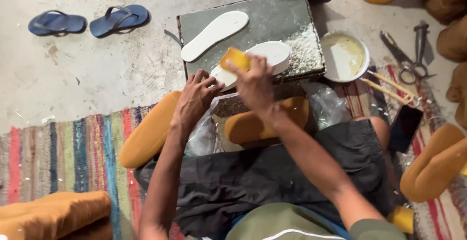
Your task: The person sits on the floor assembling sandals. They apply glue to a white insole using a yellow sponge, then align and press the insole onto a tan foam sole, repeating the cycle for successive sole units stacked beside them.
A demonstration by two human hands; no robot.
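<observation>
Two soles (214,35) and (272,55): white. Block (235,58) in the right hand (255,86): yellow-orange. Work slab (272,18): grey-green, white crumbs at its right edge. Flip-flops (87,22): dark blue. Rug (73,152): stripes of red, green, blue, yellow, pink. Bowl (344,57): white with cream paste inside. Shorts (272,172): dark grey. Foam pieces (148,130): mustard orange. Floor (97,69): pale grey concrete.
</observation>
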